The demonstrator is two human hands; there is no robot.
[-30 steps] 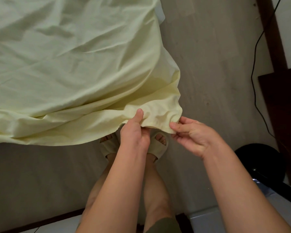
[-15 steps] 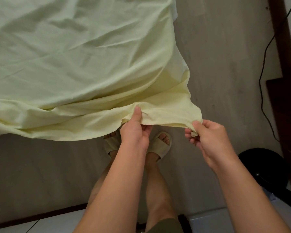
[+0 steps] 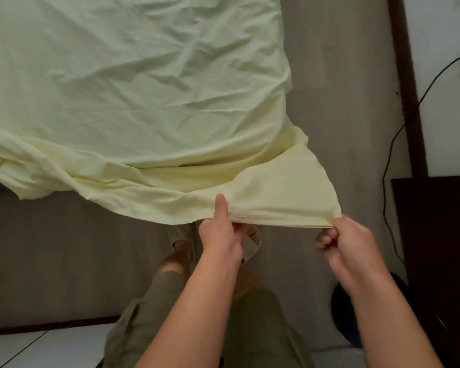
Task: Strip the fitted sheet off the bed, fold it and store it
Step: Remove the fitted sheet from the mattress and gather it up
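The pale yellow fitted sheet [image 3: 149, 102] lies spread across the far left, with its near edge lifted. The left hand [image 3: 219, 235] pinches that edge, thumb on top. The right hand [image 3: 343, 240] grips its right corner, stretching the hem between them above the grey floor [image 3: 337, 75].

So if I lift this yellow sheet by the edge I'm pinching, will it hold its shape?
Probably not. The fitted sheet sags and creases everywhere away from the stretch pulled taut between your left hand and right hand, so it looks floppy. It is likely light, since thumb-and-finger pinches carry the lifted corner. The rest would probably trail behind.
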